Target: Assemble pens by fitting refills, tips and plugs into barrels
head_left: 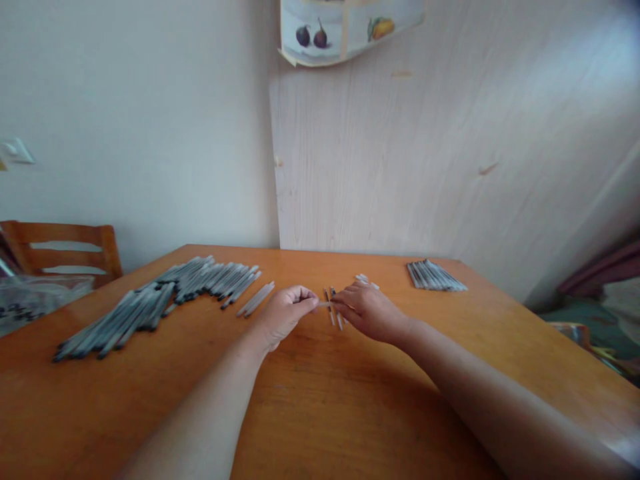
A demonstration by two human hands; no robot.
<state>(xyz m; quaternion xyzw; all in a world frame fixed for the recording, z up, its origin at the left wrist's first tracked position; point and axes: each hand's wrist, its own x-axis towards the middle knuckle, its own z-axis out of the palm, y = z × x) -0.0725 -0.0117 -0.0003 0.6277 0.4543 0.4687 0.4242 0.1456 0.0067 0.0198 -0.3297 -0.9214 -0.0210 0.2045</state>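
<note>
Between both hands [287, 310], a thin whitish tube [325, 304] runs above glossy wood [310, 413].

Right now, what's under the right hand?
Beneath the right hand is the wooden table. Thin pen-like sticks partly poke out beside it, and small white pieces show just beyond. Whatever its palm covers can't be seen.

Wooden table [300, 413]; on its left, a long heap of dark-ended pens [135, 310]; just right of that, pale tubes [256, 300]; near the middle, thin rods [331, 316]; beyond these, small pale pieces [361, 277]; far right, a pen row [433, 277].
</note>
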